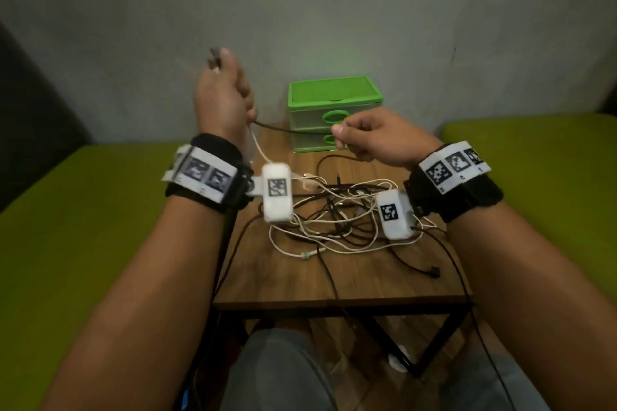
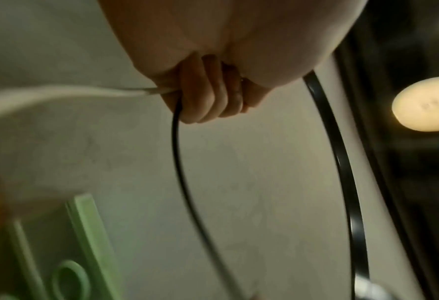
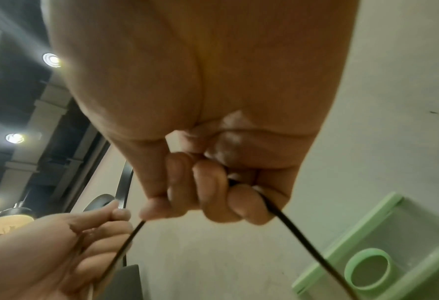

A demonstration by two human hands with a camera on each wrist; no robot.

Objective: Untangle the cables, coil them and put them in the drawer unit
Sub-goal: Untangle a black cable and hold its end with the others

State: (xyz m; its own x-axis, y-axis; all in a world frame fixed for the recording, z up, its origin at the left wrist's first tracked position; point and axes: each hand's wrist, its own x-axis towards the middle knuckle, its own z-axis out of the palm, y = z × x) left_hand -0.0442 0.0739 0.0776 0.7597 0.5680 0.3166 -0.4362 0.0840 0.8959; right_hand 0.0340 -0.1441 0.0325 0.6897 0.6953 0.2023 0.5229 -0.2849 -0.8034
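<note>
A tangle of white and black cables (image 1: pixel 340 220) lies on the small wooden table (image 1: pixel 300 280). My left hand (image 1: pixel 223 93) is raised above the table's left side and grips a black cable (image 1: pixel 290 130) together with a white cable (image 1: pixel 257 147); plug ends stick out above its fingers. The same black cable (image 2: pixel 177 154) and white cable (image 2: pixel 59 95) leave the left fist in the left wrist view. My right hand (image 1: pixel 370 137) pinches the black cable (image 3: pixel 277 211) in front of the green drawer unit (image 1: pixel 334 110), whose drawers are closed.
The drawer unit stands at the table's far edge against a grey wall. Green upholstered seats (image 1: pixel 83 210) flank the table on both sides. Black cables hang over the table's front edge toward my lap. White marker boxes (image 1: pixel 277 192) hang from both wrists.
</note>
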